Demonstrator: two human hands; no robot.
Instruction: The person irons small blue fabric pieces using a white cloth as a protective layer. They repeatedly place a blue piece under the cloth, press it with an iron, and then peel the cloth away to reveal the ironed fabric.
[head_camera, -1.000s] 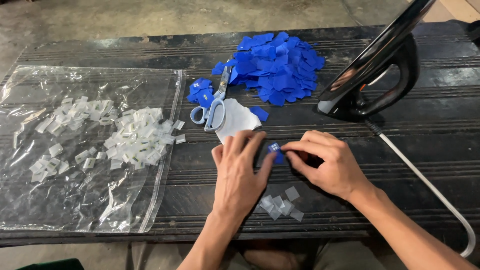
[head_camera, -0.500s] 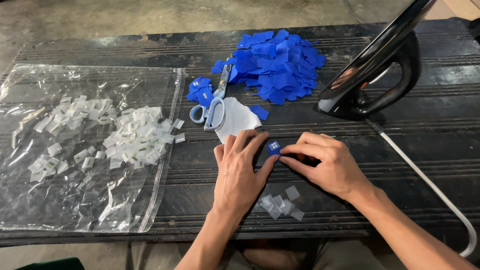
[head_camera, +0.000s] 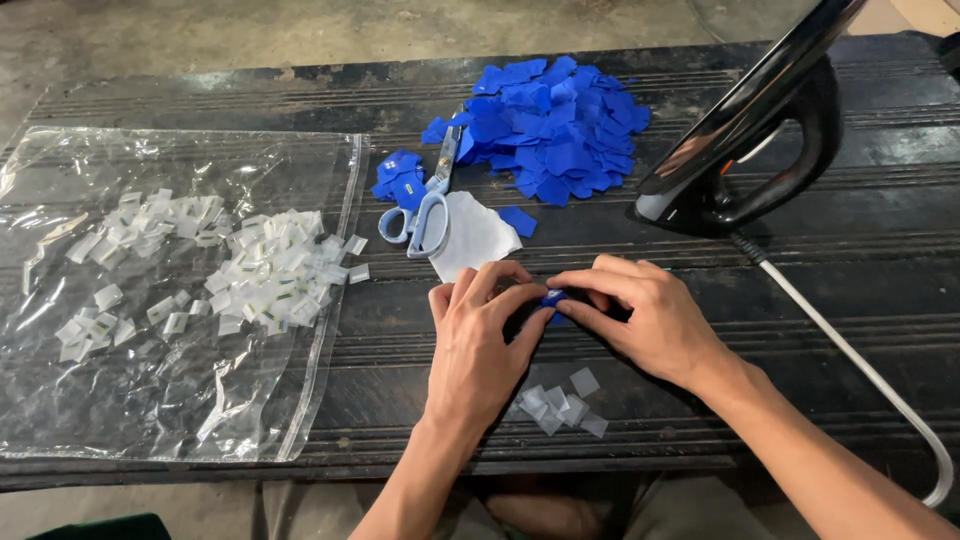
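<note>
Both hands are down on the dark ribbed wooden table (head_camera: 760, 330), and I'm watching them meet just in front of the white fabric scrap (head_camera: 472, 236). My left hand (head_camera: 478, 345) is curled, fingers bent over, its thumb and forefinger pinching one side of a small blue fabric square (head_camera: 553, 297). My right hand (head_camera: 645, 322) is closed on the other side of that same square, fingertips touching the left ones, so the piece is mostly hidden between them. On the near side of the scrap, beneath my hands, sits a little cluster of pale translucent squares (head_camera: 562, 404). Lying partly on the scrap's left edge are scissors with light blue handles (head_camera: 428, 208), a small stack of blue patches (head_camera: 398, 180) beside them. Beyond the scrap is a big heap of blue fabric pieces (head_camera: 552, 130). Right of it stands a black iron (head_camera: 745, 140), tilted up, its pale cord (head_camera: 860, 370) running past my right forearm. Far left of the scrap, a clear plastic bag (head_camera: 150, 400) carries many small white pieces (head_camera: 270, 275).
</note>
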